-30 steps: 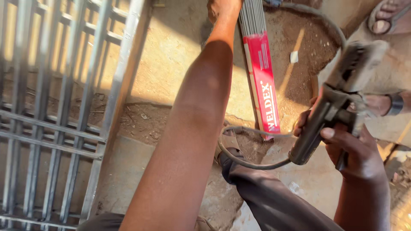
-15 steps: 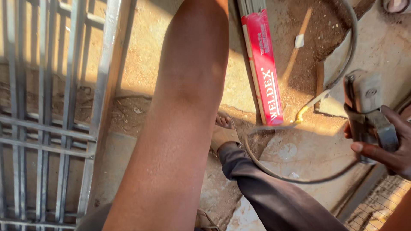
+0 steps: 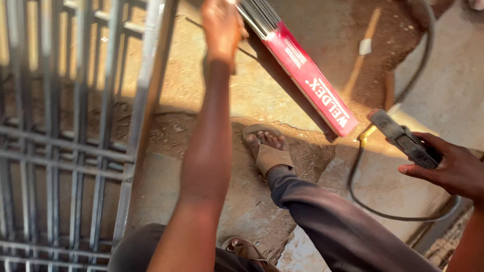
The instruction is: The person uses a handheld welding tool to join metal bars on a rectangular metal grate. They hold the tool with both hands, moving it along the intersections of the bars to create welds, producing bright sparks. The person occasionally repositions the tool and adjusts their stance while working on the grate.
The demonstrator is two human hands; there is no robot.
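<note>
Right now my left hand (image 3: 222, 27) is up at the grey rod ends spilling from the long red cardboard electrode box (image 3: 307, 78), fingers curled, though what they pinch I cannot tell. That box lies on the sandy concrete ground (image 3: 262, 95), its long axis slanting from top centre down-right. My right hand (image 3: 454, 168) grips the dark metal electrode holder (image 3: 406, 138), nose pointing up-left.

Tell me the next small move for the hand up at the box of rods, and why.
Probably draw one rod clear of the red box and bring it toward the electrode holder. The left hand is closed at the box's open end, where the grey rods stick out, while the right hand grips the holder, which seems to carry no rod.
</note>
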